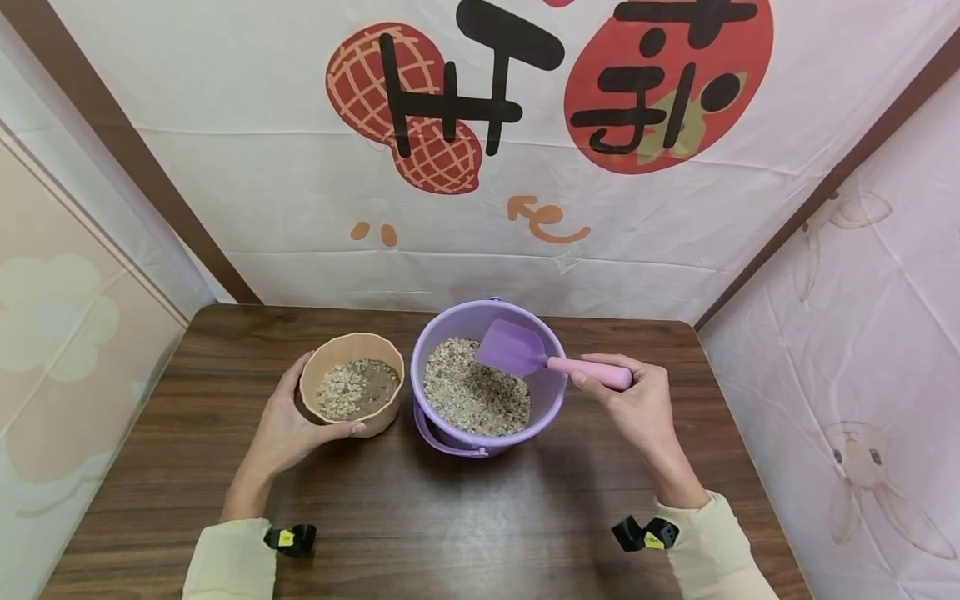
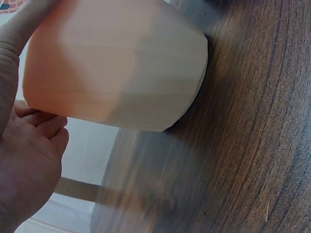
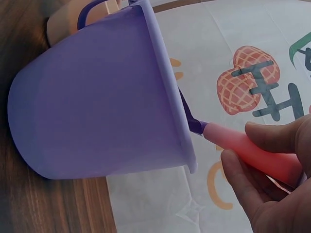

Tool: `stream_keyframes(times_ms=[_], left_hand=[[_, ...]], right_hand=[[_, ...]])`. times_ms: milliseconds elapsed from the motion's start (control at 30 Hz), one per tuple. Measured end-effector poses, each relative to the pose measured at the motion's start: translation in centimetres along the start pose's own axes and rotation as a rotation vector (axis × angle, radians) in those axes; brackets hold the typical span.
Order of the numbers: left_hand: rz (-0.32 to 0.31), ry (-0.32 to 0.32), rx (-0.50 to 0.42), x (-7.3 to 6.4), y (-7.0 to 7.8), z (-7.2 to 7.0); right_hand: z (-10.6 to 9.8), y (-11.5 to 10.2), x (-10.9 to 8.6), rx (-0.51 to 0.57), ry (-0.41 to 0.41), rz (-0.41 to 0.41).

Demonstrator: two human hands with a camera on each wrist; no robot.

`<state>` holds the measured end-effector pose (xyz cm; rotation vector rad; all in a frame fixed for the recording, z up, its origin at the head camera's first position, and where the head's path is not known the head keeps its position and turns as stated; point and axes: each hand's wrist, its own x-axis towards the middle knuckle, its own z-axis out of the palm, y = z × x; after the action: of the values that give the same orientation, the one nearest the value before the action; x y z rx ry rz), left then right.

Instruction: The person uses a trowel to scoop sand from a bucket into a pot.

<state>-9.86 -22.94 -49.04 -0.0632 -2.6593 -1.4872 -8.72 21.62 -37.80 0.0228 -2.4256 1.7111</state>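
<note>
My left hand (image 1: pixel 288 425) grips a peach-coloured faceted pot (image 1: pixel 386 421), thumb along the near side and fingers round the left; its base sits close over the table in the left wrist view. Pale gravel and a grey-brown patch lie inside it. Just right of the pot stands a purple bucket (image 1: pixel 550 408) holding speckled gravel (image 1: pixel 476 392), its handle hanging down at the front left. My right hand (image 1: pixel 630 400) holds a small shovel by its pink handle (image 3: pixel 243 145). The shovel's purple blade (image 1: pixel 512 347) is over the bucket's right inner side, with no gravel visible on it.
The dark wood-grain table (image 1: pixel 465 533) carries both containers near its back edge. Behind it hangs a white printed cloth (image 1: pixel 300 208), and a pale cloth with a rabbit print (image 1: pixel 855 454) hangs on the right. Black devices (image 1: pixel 647 533) are strapped at both wrists.
</note>
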Motion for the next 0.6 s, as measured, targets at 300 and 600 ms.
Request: stream_keyframes(times_ms=[300, 600], left_hand=[[0.049, 0.02, 0.087, -0.2, 2.8, -1.0], [0.17, -0.084, -0.034, 0.3, 7.5, 0.8]], right_hand=[[0.0, 0.4, -0.1, 0.005, -0.012, -0.001], [0.1, 0.8, 0.0, -0.023, -0.008, -0.006]])
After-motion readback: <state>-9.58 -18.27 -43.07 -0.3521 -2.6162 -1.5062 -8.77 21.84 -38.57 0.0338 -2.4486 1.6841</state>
